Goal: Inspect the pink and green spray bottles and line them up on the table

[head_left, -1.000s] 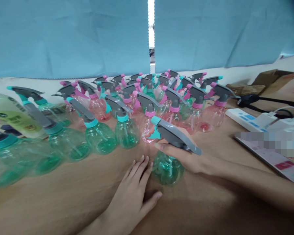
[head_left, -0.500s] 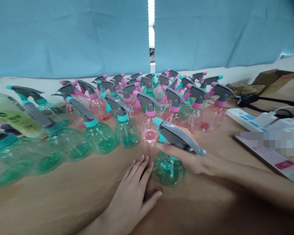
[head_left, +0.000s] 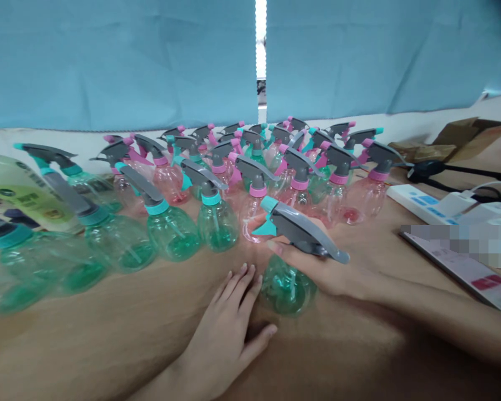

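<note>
My right hand (head_left: pixel 317 264) is closed around the neck of a green spray bottle (head_left: pixel 289 289) with a grey head and a teal trigger and nozzle. The bottle stands upright at the front, its nozzle pointing left and away from me. Palm down on the wooden table (head_left: pixel 121 340), my left hand (head_left: pixel 229 317) lies open just left of that bottle, fingers outstretched, holding nothing. Behind my hands are a green spray bottle (head_left: pixel 217 228) with a teal collar and a pink spray bottle (head_left: pixel 254 214) with a pink collar.
Several more green and pink spray bottles crowd the table towards the blue curtain (head_left: pixel 121 67). A large labelled bottle (head_left: pixel 25 189) is at left. To the right are a power strip (head_left: pixel 421 206) with plugs, a phone (head_left: pixel 455 267), black cables and brown cardboard (head_left: pixel 463 139).
The teal trigger on the held bottle now juts further out from its head, and my right fingers have shifted on it. My left hand stays put. The view has shifted slightly.
</note>
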A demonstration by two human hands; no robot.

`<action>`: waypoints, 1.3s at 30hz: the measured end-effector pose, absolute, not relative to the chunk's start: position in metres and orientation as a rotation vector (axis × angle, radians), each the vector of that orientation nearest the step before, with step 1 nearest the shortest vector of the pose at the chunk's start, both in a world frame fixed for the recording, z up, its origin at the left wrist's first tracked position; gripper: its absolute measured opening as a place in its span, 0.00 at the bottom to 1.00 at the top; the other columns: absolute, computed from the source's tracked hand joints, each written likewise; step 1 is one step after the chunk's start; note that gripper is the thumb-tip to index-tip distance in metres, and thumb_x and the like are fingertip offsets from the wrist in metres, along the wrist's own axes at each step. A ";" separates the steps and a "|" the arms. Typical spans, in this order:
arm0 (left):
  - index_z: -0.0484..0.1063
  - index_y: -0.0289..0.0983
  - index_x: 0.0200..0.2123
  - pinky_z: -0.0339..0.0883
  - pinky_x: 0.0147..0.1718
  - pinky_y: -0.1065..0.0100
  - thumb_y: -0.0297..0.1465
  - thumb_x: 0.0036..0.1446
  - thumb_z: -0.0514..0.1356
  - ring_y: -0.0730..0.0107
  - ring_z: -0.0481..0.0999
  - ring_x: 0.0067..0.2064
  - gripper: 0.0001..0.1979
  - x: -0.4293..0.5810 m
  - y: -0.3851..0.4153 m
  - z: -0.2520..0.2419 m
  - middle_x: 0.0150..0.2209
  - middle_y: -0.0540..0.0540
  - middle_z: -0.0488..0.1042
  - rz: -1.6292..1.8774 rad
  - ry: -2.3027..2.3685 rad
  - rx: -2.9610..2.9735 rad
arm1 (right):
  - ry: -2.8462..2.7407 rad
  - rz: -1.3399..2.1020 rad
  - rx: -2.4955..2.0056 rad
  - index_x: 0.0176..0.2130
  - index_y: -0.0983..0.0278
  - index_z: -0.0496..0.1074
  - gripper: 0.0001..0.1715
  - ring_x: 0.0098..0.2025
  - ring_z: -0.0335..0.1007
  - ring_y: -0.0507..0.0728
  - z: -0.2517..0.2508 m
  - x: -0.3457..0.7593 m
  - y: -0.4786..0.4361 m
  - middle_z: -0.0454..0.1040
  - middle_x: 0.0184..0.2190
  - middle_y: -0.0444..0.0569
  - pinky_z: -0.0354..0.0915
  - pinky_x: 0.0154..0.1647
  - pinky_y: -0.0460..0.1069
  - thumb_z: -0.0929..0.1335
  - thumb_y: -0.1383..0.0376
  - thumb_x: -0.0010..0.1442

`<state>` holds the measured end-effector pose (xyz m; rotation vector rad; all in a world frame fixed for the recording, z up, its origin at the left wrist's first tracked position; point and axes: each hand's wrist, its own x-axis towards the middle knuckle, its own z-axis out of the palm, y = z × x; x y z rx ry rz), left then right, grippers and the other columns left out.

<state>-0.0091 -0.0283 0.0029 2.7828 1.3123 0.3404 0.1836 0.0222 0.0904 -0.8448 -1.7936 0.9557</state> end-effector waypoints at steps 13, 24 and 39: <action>0.58 0.29 0.62 0.56 0.58 0.46 0.44 0.63 0.56 0.48 0.55 0.64 0.31 -0.008 -0.028 0.005 0.64 0.32 0.58 0.290 1.322 2.787 | -1.809 0.973 -0.818 0.33 0.60 0.65 0.05 0.24 0.58 0.48 0.084 0.186 0.025 0.67 0.28 0.41 0.60 0.26 0.45 0.65 0.69 0.54; 0.57 0.29 0.62 0.56 0.58 0.46 0.43 0.63 0.56 0.47 0.55 0.64 0.31 -0.009 -0.029 0.003 0.64 0.32 0.57 0.331 1.314 2.786 | -1.807 1.007 -0.797 0.34 0.59 0.63 0.05 0.25 0.58 0.49 0.084 0.186 0.023 0.65 0.28 0.40 0.62 0.27 0.44 0.64 0.69 0.55; 0.58 0.30 0.62 0.56 0.58 0.48 0.45 0.63 0.55 0.49 0.56 0.64 0.31 -0.009 -0.028 0.003 0.64 0.33 0.58 0.317 1.323 2.808 | -1.799 1.025 -0.763 0.33 0.60 0.63 0.06 0.26 0.58 0.48 0.085 0.186 0.023 0.64 0.29 0.40 0.61 0.27 0.43 0.64 0.71 0.55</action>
